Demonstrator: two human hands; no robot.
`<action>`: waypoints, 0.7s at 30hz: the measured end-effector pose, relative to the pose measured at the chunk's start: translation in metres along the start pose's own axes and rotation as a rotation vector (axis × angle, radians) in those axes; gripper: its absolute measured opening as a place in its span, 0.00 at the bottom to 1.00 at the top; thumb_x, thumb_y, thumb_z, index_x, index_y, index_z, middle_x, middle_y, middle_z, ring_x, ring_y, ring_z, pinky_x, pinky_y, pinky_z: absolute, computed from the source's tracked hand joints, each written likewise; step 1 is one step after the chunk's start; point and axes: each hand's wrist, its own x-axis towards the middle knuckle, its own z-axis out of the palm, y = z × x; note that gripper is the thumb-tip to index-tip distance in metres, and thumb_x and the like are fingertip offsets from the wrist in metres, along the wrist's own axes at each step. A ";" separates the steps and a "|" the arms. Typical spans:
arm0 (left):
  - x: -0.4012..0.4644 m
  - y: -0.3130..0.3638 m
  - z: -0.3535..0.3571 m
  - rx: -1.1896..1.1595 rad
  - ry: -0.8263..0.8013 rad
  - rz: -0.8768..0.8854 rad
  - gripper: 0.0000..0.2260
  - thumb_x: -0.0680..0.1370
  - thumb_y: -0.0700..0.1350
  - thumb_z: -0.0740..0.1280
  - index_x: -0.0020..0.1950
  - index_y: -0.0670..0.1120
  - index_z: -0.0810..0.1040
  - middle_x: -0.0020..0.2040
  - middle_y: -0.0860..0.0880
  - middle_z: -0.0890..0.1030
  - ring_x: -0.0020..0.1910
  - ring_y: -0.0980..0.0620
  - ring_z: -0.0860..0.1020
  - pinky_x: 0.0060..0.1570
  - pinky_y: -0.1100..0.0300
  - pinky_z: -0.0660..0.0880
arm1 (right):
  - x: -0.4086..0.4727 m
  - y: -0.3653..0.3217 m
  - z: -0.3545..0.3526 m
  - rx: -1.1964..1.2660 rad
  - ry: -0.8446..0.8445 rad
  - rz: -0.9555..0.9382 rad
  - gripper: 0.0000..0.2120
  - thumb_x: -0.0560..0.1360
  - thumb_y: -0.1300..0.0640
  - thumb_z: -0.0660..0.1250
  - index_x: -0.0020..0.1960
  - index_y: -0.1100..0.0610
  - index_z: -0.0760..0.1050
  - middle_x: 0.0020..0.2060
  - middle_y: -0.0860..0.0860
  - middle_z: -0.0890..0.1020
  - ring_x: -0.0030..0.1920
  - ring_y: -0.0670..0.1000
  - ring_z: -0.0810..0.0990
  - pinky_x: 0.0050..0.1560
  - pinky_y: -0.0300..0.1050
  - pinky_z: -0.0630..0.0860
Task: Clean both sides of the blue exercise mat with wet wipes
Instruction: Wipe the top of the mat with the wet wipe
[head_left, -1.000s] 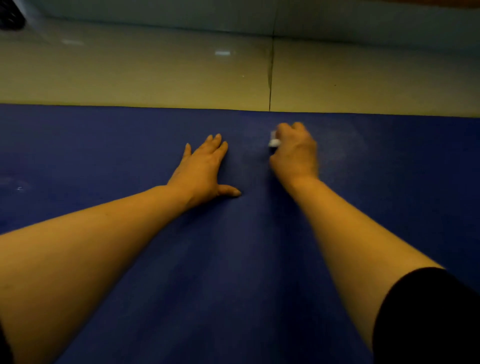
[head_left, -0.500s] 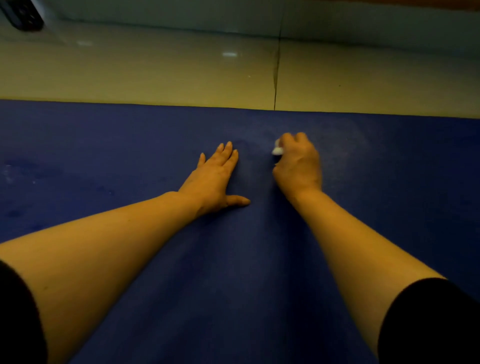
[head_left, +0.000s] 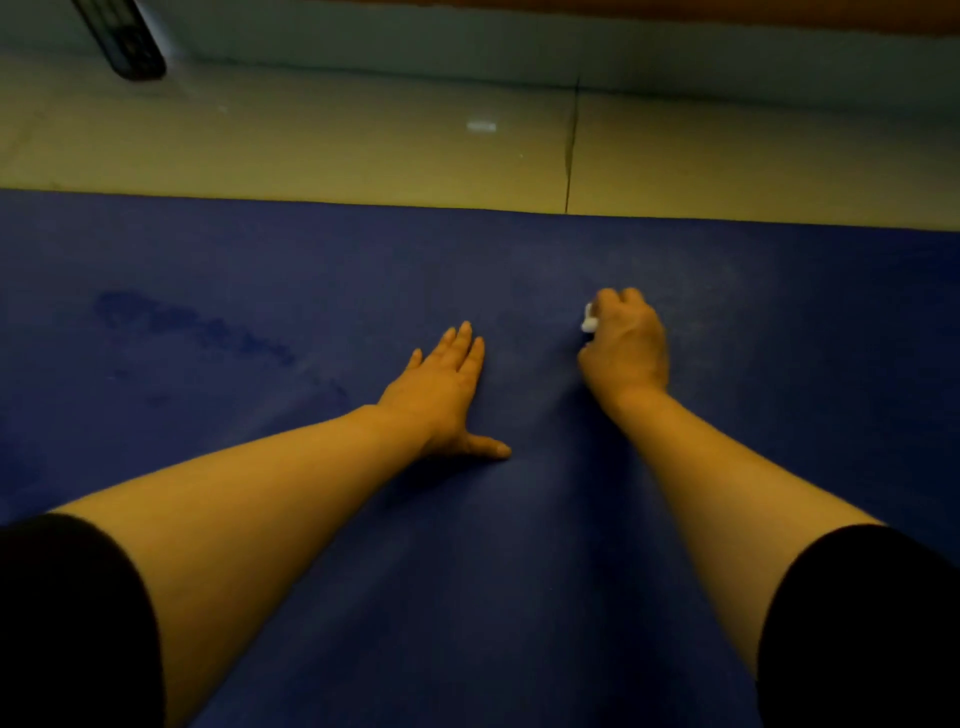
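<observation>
Head view shows the right hand (head_left: 626, 345) closed around a wet wipe (head_left: 588, 319) on the blue mat (head_left: 519, 571), left hand (head_left: 441, 397) flat, fingers straight; better to press evenly and overlap strokes, I think

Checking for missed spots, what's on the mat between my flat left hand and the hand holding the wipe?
Only bare blue mat lies between the left hand and the right hand gripping the wipe, in the head view.
</observation>
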 end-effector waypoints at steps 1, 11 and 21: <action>-0.001 0.003 0.000 0.000 0.000 -0.014 0.56 0.69 0.67 0.69 0.78 0.42 0.36 0.78 0.44 0.34 0.77 0.46 0.37 0.75 0.44 0.43 | -0.004 -0.005 0.000 -0.010 0.004 0.045 0.09 0.73 0.67 0.64 0.53 0.64 0.72 0.55 0.61 0.73 0.51 0.62 0.74 0.49 0.54 0.75; 0.000 0.005 0.003 -0.095 0.029 -0.021 0.56 0.68 0.64 0.72 0.78 0.44 0.36 0.78 0.46 0.34 0.77 0.47 0.36 0.75 0.45 0.41 | -0.025 -0.015 0.005 0.004 -0.109 -0.192 0.07 0.73 0.66 0.64 0.51 0.62 0.73 0.52 0.59 0.74 0.51 0.61 0.75 0.48 0.53 0.74; 0.001 -0.004 0.014 -0.151 0.124 0.012 0.52 0.71 0.59 0.73 0.79 0.45 0.39 0.78 0.47 0.36 0.77 0.50 0.37 0.75 0.48 0.40 | -0.071 -0.059 0.028 0.027 -0.179 -0.292 0.11 0.72 0.64 0.64 0.54 0.61 0.72 0.52 0.59 0.74 0.50 0.60 0.74 0.45 0.49 0.70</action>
